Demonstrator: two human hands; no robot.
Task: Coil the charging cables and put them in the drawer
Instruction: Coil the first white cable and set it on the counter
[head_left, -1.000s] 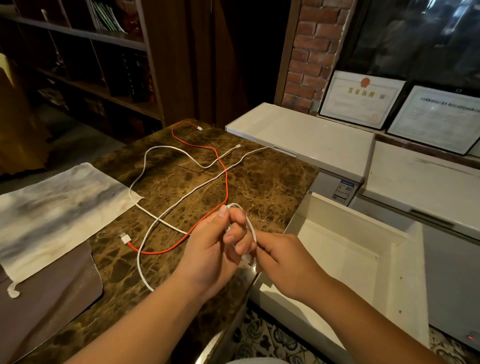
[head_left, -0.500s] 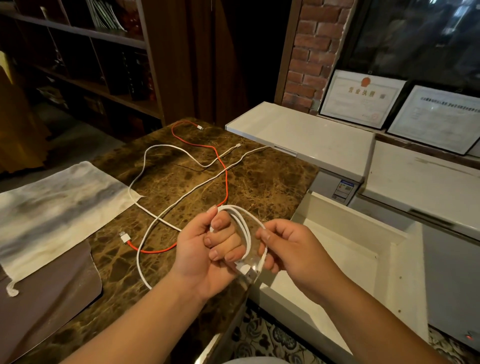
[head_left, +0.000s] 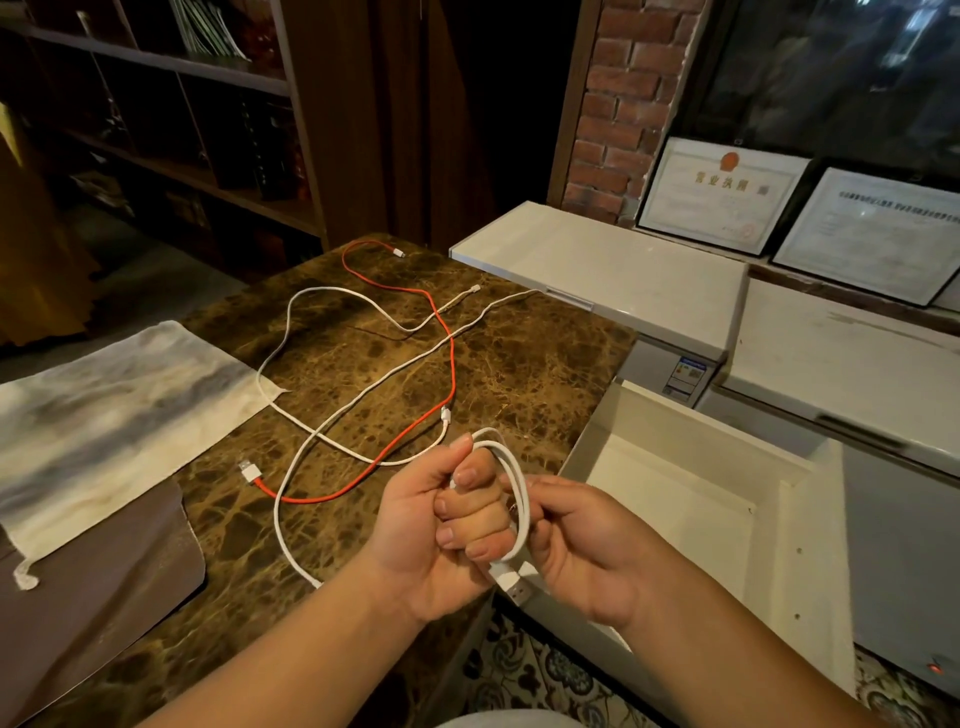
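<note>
My left hand (head_left: 441, 525) grips a small coil of white charging cable (head_left: 519, 499), its fingers curled through the loops. My right hand (head_left: 582, 535) pinches the coil's right side. The coil's USB plug (head_left: 511, 582) hangs below. The rest of this cable trails left and back across the marble table (head_left: 519, 374). A red cable (head_left: 453, 364) and a second white cable (head_left: 291, 322) lie loose on the table. The open white drawer (head_left: 675, 493) sits right of my hands.
A pale cloth (head_left: 104, 415) over a brown mat (head_left: 104, 587) covers the table's left side. White chest freezers (head_left: 613, 275) stand behind the drawer, with framed certificates (head_left: 722, 195) against the wall. Dark shelves (head_left: 171, 130) line the back left.
The coil in my left hand has grown by another loop. My right hand drew in cable and now holds the coil's right side. The trailing white cable shifted on the table.
</note>
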